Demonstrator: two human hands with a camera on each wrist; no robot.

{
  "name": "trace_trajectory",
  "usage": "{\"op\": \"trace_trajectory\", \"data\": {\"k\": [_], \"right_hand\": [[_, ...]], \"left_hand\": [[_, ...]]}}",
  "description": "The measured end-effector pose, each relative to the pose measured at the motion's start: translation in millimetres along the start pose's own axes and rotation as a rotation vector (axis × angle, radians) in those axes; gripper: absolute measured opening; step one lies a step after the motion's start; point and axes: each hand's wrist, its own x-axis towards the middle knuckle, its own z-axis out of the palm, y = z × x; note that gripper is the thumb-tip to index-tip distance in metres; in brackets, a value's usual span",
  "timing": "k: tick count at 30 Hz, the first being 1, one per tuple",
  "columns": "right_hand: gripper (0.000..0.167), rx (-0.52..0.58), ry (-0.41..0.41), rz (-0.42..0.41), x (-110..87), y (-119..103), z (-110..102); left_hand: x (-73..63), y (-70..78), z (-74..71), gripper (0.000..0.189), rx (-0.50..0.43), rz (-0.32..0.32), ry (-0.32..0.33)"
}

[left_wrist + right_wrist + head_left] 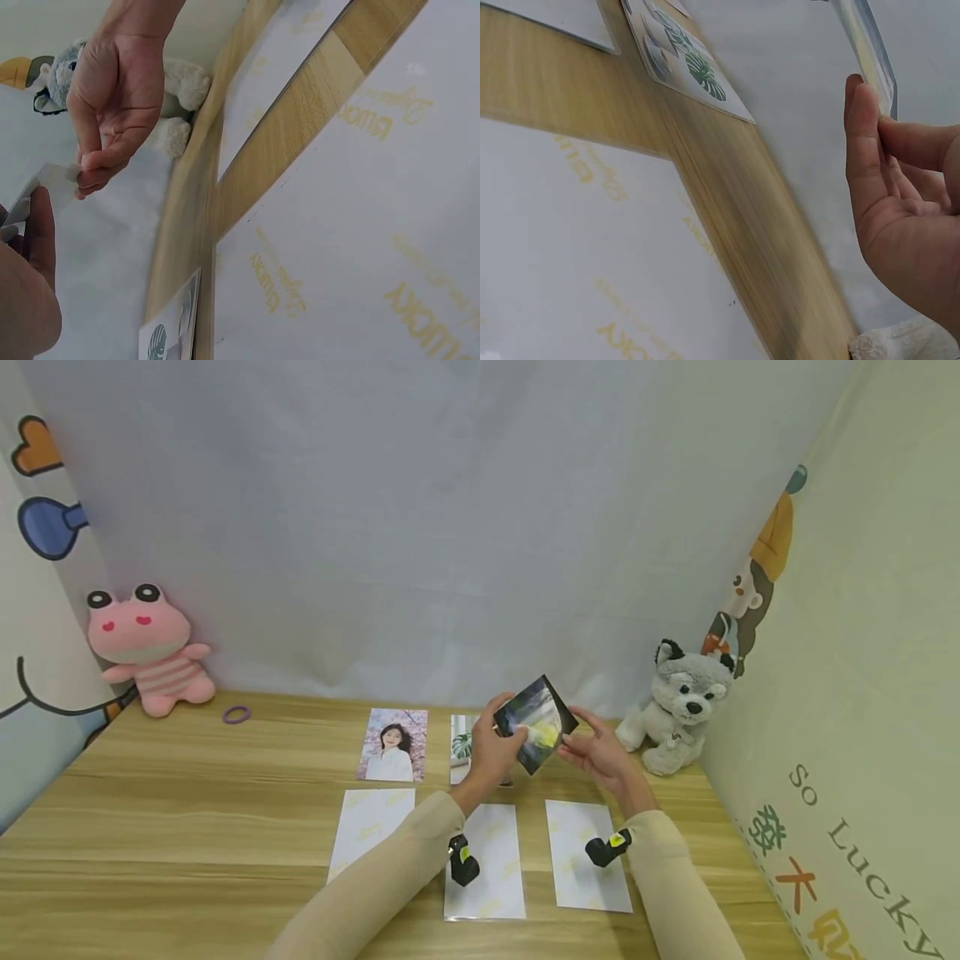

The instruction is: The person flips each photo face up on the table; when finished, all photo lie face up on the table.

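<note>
Above the back of the table, a glossy photo [528,714] with dark tones and a yellow patch is held tilted between both hands. My left hand [491,755] grips its left side, the thumb lying across the picture. At its right edge my right hand [606,762] pinches with thumb and fingers, as the right wrist view also shows. A dark layer [562,710] juts out along that right side; whether it is a second print or the bent back cannot be told. Behind the left forearm lies a plant photo [461,747], partly hidden. Left of it is a portrait photo [393,747].
Three white sheets with yellow lettering lie in front: left [367,827], middle [498,893], right [588,893]; the forearms partly cover them. A pink plush frog [153,647], purple ring [236,715] and grey plush dog [682,706] stand or lie near the back curtain [420,527].
</note>
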Motion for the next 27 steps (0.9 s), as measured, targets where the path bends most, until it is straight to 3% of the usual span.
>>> {"op": "trace_trajectory", "data": {"k": [7, 11, 16, 27], "right_hand": [[0.074, 0.002, 0.049, -0.010, 1.7, 6, 1], [0.073, 0.004, 0.064, -0.018, 1.2, 8, 0], [0.071, -0.012, 0.103, -0.029, -0.8, 8, -1], [0.067, -0.104, 0.213, -0.069, 0.4, 6, -7]], "left_hand": [[1.3, -5.6, -0.1, 0.058, 0.016, -0.014, -0.004], [0.1, -3.9, -3.4, 0.058, 0.034, -0.041, -0.050], [-0.8, -3.8, -9.4, 0.055, -0.014, -0.061, -0.126], [-3.4, -9.0, -19.0, 0.039, 0.105, 0.000, -0.182]]}}
